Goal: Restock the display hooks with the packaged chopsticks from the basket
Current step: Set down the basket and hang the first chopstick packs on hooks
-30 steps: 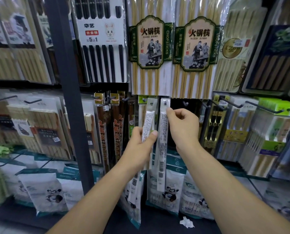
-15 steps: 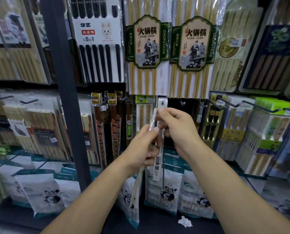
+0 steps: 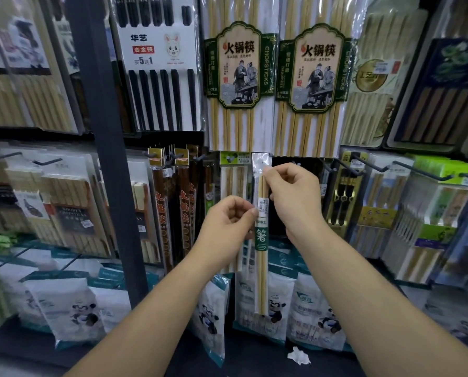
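The chopstick pack is now turned to its front, where the green band reads "箸". Right hand fingers pinch its top — left hand fingers pinch its middle.

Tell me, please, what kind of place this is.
Probably a shop's kitchenware aisle: tall clear packs of pale bamboo chopsticks with green labels hang side by side, black metal display hooks jut forward, and the slim clear chopstick pack carries a white printed sticker.

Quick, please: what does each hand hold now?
Left hand: pinches the slim chopstick pack mid-length.
Right hand: pinches its top end.
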